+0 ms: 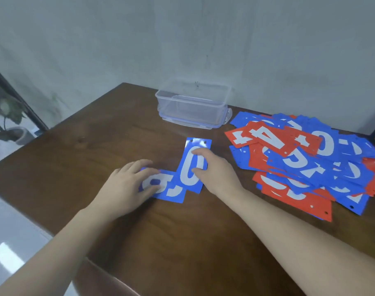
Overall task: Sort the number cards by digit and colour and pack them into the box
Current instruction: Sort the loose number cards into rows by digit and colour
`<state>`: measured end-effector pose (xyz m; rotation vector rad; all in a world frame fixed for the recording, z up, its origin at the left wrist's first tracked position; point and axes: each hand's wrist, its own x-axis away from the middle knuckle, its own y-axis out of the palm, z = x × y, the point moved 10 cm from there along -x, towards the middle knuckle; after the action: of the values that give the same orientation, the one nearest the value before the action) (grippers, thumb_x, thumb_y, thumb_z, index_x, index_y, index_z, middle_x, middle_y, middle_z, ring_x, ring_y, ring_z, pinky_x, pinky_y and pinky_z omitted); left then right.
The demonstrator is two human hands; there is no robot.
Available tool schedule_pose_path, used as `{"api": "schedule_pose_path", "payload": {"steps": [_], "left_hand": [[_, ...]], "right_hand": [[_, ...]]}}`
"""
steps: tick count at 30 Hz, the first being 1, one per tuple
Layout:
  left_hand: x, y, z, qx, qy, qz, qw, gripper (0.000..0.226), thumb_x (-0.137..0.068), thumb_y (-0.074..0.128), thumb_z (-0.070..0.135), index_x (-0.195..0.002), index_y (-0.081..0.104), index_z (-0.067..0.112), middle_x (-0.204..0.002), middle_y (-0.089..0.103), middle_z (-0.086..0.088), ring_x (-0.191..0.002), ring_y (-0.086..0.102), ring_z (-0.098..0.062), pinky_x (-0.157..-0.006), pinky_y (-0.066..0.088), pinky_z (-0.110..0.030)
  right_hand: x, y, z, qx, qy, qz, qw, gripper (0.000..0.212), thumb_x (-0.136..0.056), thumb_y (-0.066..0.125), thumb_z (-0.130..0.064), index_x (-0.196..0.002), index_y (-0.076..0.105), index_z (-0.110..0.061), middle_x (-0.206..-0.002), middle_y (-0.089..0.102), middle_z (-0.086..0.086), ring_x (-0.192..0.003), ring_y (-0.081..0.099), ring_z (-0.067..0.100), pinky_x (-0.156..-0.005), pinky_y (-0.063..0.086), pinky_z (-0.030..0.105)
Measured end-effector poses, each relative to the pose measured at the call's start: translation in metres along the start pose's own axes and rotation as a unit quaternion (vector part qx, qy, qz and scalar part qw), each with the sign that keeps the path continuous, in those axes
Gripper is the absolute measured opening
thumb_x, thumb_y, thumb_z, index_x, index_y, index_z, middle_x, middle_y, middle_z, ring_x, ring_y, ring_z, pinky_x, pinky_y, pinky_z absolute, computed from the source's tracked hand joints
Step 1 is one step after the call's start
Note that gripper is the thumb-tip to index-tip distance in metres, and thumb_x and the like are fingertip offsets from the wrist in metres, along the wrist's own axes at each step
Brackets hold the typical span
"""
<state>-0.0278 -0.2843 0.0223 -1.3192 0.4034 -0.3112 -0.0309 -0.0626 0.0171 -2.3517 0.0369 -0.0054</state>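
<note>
Your left hand (127, 184) presses flat, fingers straight, on the sideways blue card (171, 189) while your right hand (214, 174) rests loosely open on the blue 0 card (193, 154) (touching the first), pile (310, 163) right, box (193, 103) behind.

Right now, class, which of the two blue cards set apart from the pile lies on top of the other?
The blue 0 card, under the right hand. Its lower edge overlaps the sideways blue card beneath the left hand.
</note>
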Motion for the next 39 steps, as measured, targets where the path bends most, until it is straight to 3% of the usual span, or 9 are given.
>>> {"api": "schedule_pose_path", "payload": {"steps": [4,8,12,17,22,26,30,35,39], "left_hand": [[0.021,0.013,-0.007,0.064,0.043,-0.022,0.997,0.053,-0.088,0.029,0.081,-0.131,0.053,0.06,-0.158,0.03,0.019,-0.151,0.019,-0.009,-0.115,0.017,-0.034],[0.028,-0.008,0.005,0.106,0.088,0.07,0.988,0.048,-0.087,0.055,0.072,-0.122,0.061,0.042,-0.156,0.029,0.011,-0.148,0.018,-0.002,-0.113,0.022,-0.043],[0.017,-0.008,0.005,0.106,0.074,0.038,0.991,0.072,-0.08,0.063,0.072,-0.141,0.044,0.038,-0.165,0.016,0.015,-0.149,0.02,-0.001,-0.117,0.02,-0.035],[0.005,0.003,-0.002,0.073,0.055,-0.07,0.993,0.071,-0.095,0.058,0.054,-0.156,0.026,0.036,-0.153,0.028,0.028,-0.138,0.024,0.007,-0.12,0.011,-0.02],[-0.009,-0.002,-0.011,0.071,0.06,-0.068,0.993,0.046,-0.101,0.04,0.043,-0.146,0.046,0.034,-0.136,0.046,0.022,-0.13,0.039,-0.001,-0.115,0.019,-0.02],[-0.017,0.0,-0.019,0.06,0.045,-0.051,0.996,0.058,-0.094,0.03,0.062,-0.127,0.066,0.032,-0.121,0.05,0.017,-0.111,0.054,-0.008,-0.098,0.04,-0.024],[-0.017,0.006,-0.022,0.055,0.047,-0.026,0.997,0.027,-0.096,0.061,0.046,-0.116,0.067,0.029,-0.134,0.048,0.022,-0.11,0.06,-0.007,-0.086,0.051,-0.029],[-0.013,0.012,-0.014,0.077,0.068,-0.028,0.994,0.038,-0.099,0.053,0.047,-0.131,0.063,0.027,-0.148,0.048,0.016,-0.134,0.049,-0.006,-0.11,0.035,-0.023],[-0.011,0.008,-0.004,0.059,0.088,-0.004,0.994,0.054,-0.098,0.035,0.056,-0.136,0.06,0.028,-0.152,0.045,0.013,-0.146,0.035,-0.01,-0.122,0.026,-0.041]], "right_hand": [[-0.026,0.012,-0.018,-0.031,0.0,-0.01,0.999,0.044,-0.094,0.065,-0.025,-0.134,0.052,-0.037,-0.087,0.058,-0.017,-0.071,0.058,0.008,-0.058,0.043,0.023],[-0.03,0.038,-0.046,-0.017,-0.053,-0.054,0.997,0.051,-0.096,0.061,-0.032,-0.141,0.041,-0.044,-0.104,0.067,-0.006,-0.088,0.062,0.014,-0.07,0.05,0.03],[-0.012,0.054,-0.048,-0.038,-0.079,-0.055,0.995,0.059,-0.097,0.059,-0.04,-0.147,0.027,-0.042,-0.119,0.058,-0.011,-0.103,0.057,0.011,-0.086,0.051,0.03],[0.028,0.038,-0.046,-0.005,-0.188,-0.037,0.981,0.01,-0.098,0.057,-0.027,-0.107,0.055,-0.03,-0.108,0.055,-0.018,-0.1,0.051,0.002,-0.087,0.044,0.025],[0.071,0.045,-0.027,0.174,-0.283,-0.116,0.936,0.043,-0.102,0.034,-0.05,-0.126,0.067,-0.039,-0.141,0.058,-0.016,-0.137,0.042,0.006,-0.121,0.024,0.033],[0.093,-0.005,-0.008,0.211,-0.286,0.037,0.934,0.033,-0.099,0.044,-0.043,-0.106,0.076,-0.035,-0.09,0.055,-0.013,-0.091,0.054,0.012,-0.093,0.044,0.032],[0.093,-0.02,-0.003,0.221,-0.242,0.085,0.941,0.028,-0.093,0.046,-0.042,-0.08,0.065,-0.025,-0.091,0.054,-0.011,-0.089,0.052,0.014,-0.08,0.047,0.031],[0.085,0.01,0.004,0.2,-0.213,0.008,0.956,0.045,-0.097,0.039,-0.044,-0.128,0.066,-0.025,-0.138,0.058,-0.004,-0.135,0.047,0.018,-0.11,0.04,0.036],[0.109,0.004,0.02,0.206,-0.211,-0.034,0.955,0.048,-0.099,0.035,-0.049,-0.138,0.059,-0.034,-0.151,0.048,-0.012,-0.145,0.034,0.01,-0.115,0.018,0.022]]}}
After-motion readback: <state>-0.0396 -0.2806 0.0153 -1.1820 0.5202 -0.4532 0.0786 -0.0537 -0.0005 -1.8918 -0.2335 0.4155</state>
